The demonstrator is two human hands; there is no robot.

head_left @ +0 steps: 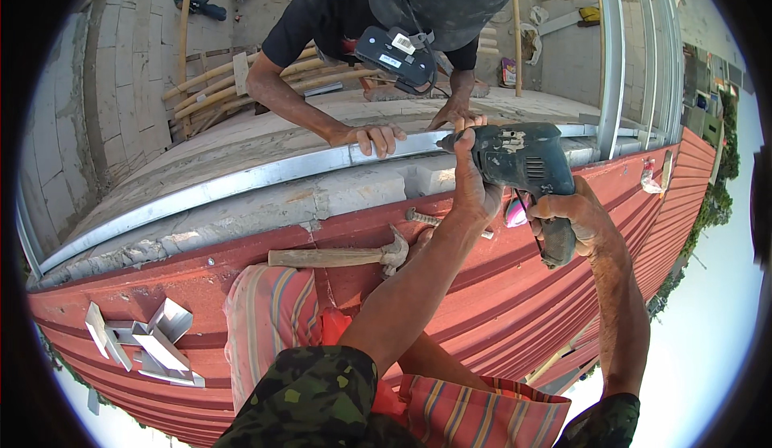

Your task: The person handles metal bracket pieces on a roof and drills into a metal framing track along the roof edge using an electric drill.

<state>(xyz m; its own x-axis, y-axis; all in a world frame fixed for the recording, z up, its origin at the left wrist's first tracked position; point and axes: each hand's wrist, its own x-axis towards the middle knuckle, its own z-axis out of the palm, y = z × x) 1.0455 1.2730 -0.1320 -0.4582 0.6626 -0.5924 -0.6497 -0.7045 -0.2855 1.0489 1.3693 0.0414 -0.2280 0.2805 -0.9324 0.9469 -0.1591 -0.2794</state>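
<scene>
My right hand [577, 213] is closed around the handle of a dark green power drill [524, 157]. The drill lies nearly level, its nose pointing left at a long silver metal channel [265, 176]. My left hand [476, 184] grips the front of the drill body, thumb beside the chuck; its other fingers are mostly hidden. The drill's tip is hard to make out there. Across the wall a co-worker rests one hand [371, 137] on the channel and the other hand [457, 113] close to the drill's nose.
A claw hammer [338, 256] lies on the red corrugated roof [466, 287], near a large bolt [423, 218]. Cut metal channel pieces [149, 339] lie at left. The channel runs along a block wall [354, 197]. Upright metal studs [613, 62] stand at right; bamboo poles [209, 86] lie beyond.
</scene>
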